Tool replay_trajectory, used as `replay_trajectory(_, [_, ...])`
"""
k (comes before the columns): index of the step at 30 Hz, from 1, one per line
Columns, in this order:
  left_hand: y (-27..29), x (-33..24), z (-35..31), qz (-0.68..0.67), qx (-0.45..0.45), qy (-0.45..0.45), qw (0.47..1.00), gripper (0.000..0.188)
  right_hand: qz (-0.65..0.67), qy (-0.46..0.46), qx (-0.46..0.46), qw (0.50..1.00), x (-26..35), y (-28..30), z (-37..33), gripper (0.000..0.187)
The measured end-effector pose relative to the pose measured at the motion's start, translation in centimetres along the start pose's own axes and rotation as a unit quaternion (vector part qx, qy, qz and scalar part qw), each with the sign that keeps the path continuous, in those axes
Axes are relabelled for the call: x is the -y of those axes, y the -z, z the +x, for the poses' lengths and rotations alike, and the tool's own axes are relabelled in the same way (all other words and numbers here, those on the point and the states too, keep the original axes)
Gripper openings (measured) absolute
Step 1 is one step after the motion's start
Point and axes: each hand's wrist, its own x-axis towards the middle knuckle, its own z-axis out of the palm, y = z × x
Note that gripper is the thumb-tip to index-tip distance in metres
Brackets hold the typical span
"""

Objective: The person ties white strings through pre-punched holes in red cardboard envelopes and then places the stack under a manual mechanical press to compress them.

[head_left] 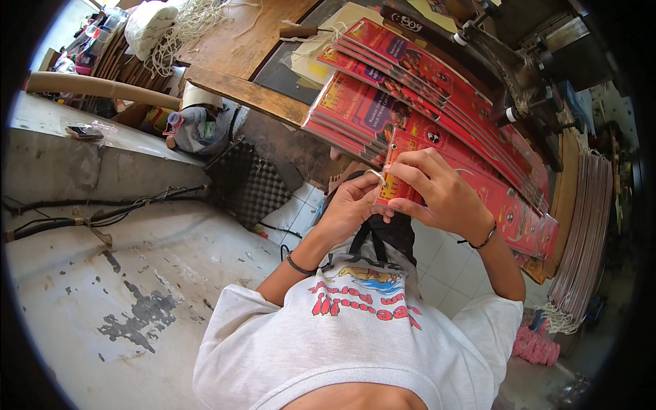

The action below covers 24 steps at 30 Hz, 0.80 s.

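Red panel held by its left end, between both hands

A narrow red printed panel (400, 179) is held in front of the body, near the table's edge. By the right hand (444, 188) it is gripped near the end, thumb on the near side, fingers bent over the far side. By the left hand (350, 205) the same end is held with curled, closed fingers; whether something thin is also pinched at the thumb tip cannot be told.

Just beyond, fanned stacks of red panels (350, 109) are laid on the wooden table (246, 94). A wooden-handled tool (298, 31) is seen near their far end; to the right, a dark metal machine (514, 72) is stood. At far left of the table, white cords (179, 42) are heaped. A bundle of thin sheets (584, 225) is seen at right, above a pink bundle (536, 346). Dark bands are worn on both wrists.
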Motion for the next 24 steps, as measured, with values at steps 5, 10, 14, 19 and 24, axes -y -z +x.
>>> replay_trajectory(5, [-0.3, -0.2, 0.3, 0.078, -0.015, 0.005, 0.997, 0.02, 0.01, -0.005, -0.01, 1.0, -0.3, -0.3, 0.2, 0.046])
replay_trajectory(10, [1.1, 0.2, 0.2, 0.227, 0.005, -0.075, 0.971, 0.02, 0.033, -0.047, -0.024, 0.998, 0.1, -0.3, 1.6, 0.035])
replay_trajectory(14, [0.6, -0.2, -0.5, 0.364, -0.047, -0.089, 0.926, 0.019, 0.003, -0.052, -0.015, 0.999, 0.2, -0.7, 2.3, 0.023])
replay_trajectory(19, [1.5, -1.5, -1.0, 0.507, -0.063, -0.099, 0.854, 0.017, 0.077, -0.104, 0.012, 0.991, 0.6, -0.3, 2.7, 0.013])
replay_trajectory(24, [2.6, -1.4, -0.2, 0.568, -0.095, -0.104, 0.811, 0.014, 0.319, -0.17, 0.037, 0.932, -0.1, 0.6, 1.9, 0.014])
